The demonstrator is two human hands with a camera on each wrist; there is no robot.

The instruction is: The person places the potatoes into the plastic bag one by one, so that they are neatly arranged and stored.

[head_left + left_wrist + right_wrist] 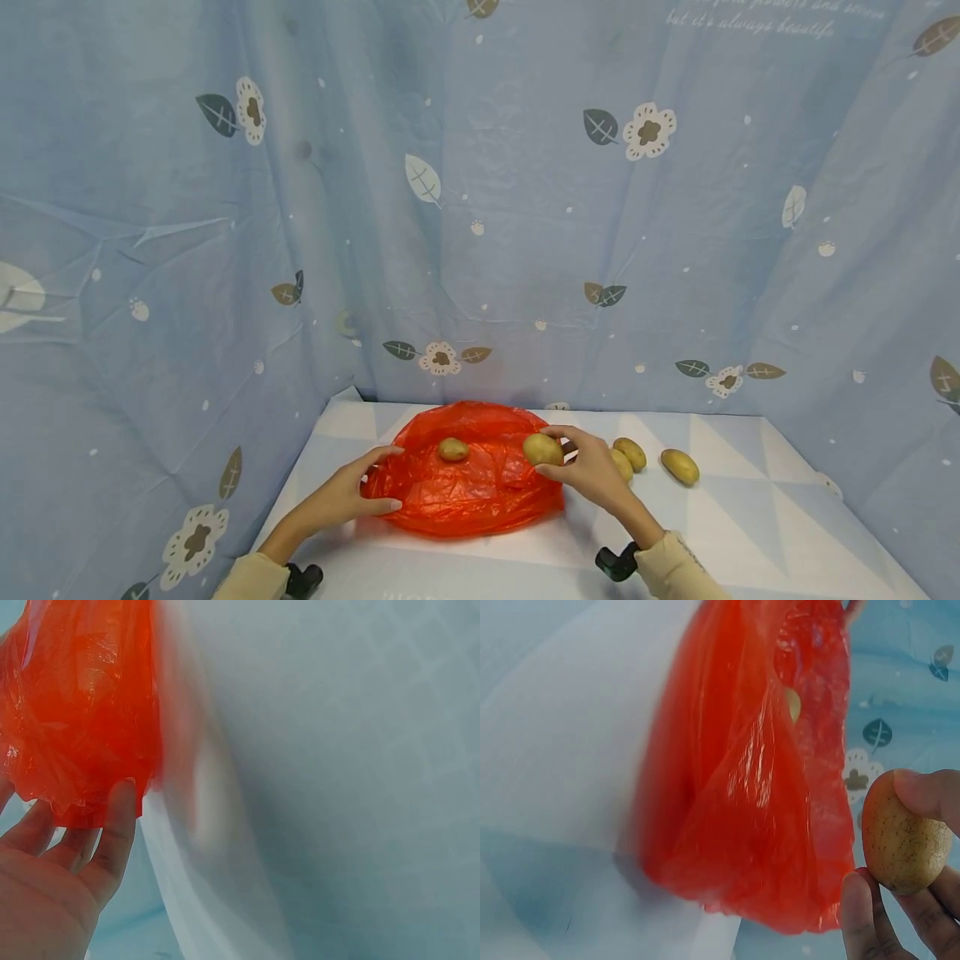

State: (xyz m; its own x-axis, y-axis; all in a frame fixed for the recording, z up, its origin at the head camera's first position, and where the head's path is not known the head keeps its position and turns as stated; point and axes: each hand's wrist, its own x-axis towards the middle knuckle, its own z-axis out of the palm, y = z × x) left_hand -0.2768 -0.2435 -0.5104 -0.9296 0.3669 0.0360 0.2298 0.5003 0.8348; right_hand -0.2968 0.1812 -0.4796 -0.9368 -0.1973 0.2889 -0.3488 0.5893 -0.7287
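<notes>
A red plastic bag (442,512) lies on the table with its mouth facing up, and a small potato (453,450) sits inside it. My left hand (352,493) holds the bag's left edge, thumb on the near side and fingers on the far side. In the left wrist view, the bag partly hides some of those fingertips. At the bag's right edge, my right hand (588,467) pinches a larger potato (904,840) between thumb and fingers, level with the mouth. The right wrist view shows this potato beside the bag, apart from the red plastic.
To the right on the white, pale-patterned table (750,533) lie one potato (679,467) by itself and two close together, a rear potato (630,453) and one partly behind my right hand. A blue printed curtain (525,250) stands along the back and sides.
</notes>
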